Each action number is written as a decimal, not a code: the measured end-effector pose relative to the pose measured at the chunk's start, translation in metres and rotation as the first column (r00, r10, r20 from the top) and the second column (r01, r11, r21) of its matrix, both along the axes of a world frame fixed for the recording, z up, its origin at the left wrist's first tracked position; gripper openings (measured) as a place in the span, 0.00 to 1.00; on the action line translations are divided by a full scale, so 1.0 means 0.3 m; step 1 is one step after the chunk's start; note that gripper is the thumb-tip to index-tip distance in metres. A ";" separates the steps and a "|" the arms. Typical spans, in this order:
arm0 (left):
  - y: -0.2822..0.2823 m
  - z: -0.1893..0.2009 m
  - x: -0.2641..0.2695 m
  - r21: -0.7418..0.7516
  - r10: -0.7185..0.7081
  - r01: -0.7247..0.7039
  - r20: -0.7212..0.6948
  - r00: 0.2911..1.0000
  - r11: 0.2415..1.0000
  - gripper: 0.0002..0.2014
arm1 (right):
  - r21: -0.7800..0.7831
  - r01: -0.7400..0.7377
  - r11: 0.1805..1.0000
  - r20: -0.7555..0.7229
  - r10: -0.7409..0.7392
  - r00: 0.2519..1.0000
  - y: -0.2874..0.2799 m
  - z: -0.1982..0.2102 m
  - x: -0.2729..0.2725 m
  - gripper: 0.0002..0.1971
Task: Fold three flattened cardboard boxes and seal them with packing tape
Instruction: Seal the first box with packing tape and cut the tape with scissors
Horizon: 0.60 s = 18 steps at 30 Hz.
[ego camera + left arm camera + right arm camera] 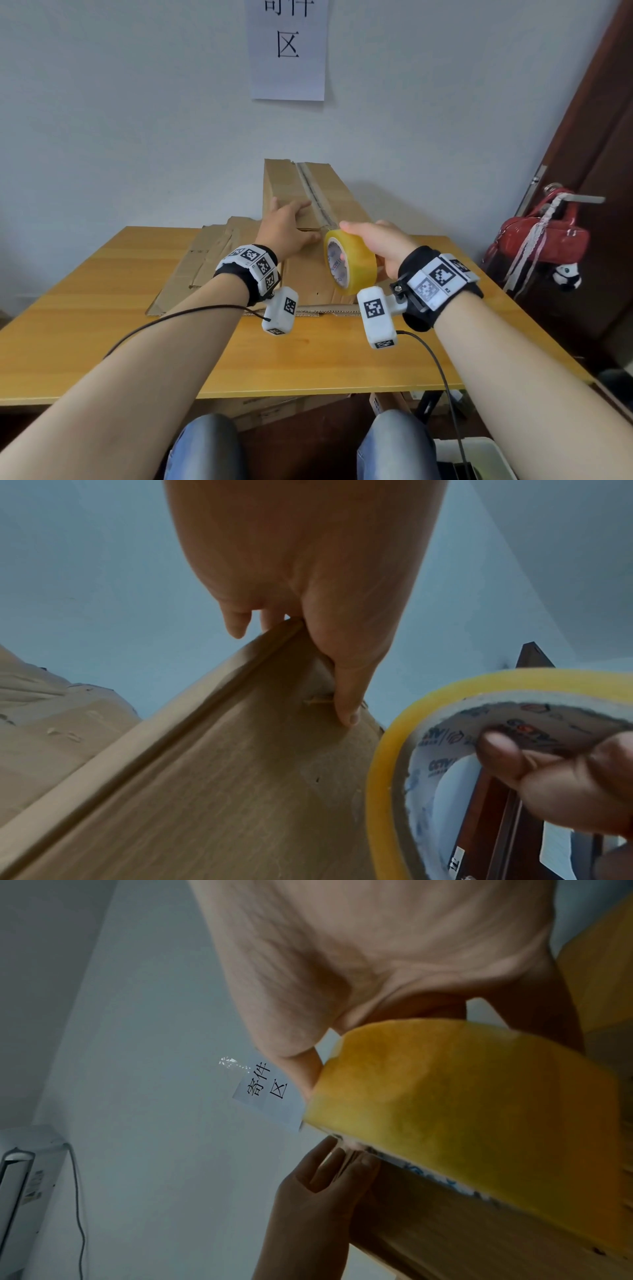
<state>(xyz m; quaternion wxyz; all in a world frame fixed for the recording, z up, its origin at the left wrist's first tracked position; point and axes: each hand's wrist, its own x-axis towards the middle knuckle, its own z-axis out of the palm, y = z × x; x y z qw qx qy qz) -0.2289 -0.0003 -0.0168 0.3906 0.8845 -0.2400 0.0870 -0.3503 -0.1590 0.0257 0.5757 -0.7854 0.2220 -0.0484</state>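
A folded brown cardboard box (346,192) stands on the wooden table (102,325), with a strip of clear tape (313,192) along its top seam. My left hand (287,222) lies flat on the box top at the near edge, fingers straight, thumb (346,696) pressed against the front face. My right hand (380,246) grips a yellow packing tape roll (352,263), fingers through its core, right at the box's near top edge where the strip ends. In the right wrist view the tape roll (462,1110) hides most of the box (445,1231). Flattened cardboard boxes (205,253) lie to the left under the standing box.
A paper sign (287,51) hangs on the white wall behind the box. A red handbag (544,236) hangs on the handle of a brown door (599,137) at the right. Bare tabletop stretches in front of the cardboard. More boxes lie under the table.
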 end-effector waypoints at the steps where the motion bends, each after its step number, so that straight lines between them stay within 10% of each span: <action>1: 0.004 0.000 -0.003 0.002 -0.023 0.023 0.010 1.000 1.000 0.36 | 0.007 0.000 1.000 -0.007 0.000 1.000 0.007 -0.002 -0.005 0.34; 6: 0.028 0.013 -0.035 0.021 -0.105 0.104 0.037 0.994 0.994 0.32 | 0.040 0.002 0.999 -0.053 0.000 0.999 -0.053 -0.124 0.110 0.62; 13: 0.053 0.036 -0.029 -0.044 -0.132 0.131 -0.001 0.991 0.990 0.27 | 0.155 -0.026 0.988 -0.030 0.031 0.999 0.067 -0.022 0.018 0.25; 18: 0.049 0.050 -0.014 -0.115 -0.248 0.247 0.006 0.969 0.962 0.28 | 0.095 -0.069 0.993 -0.060 0.075 0.995 0.049 -0.068 0.059 0.40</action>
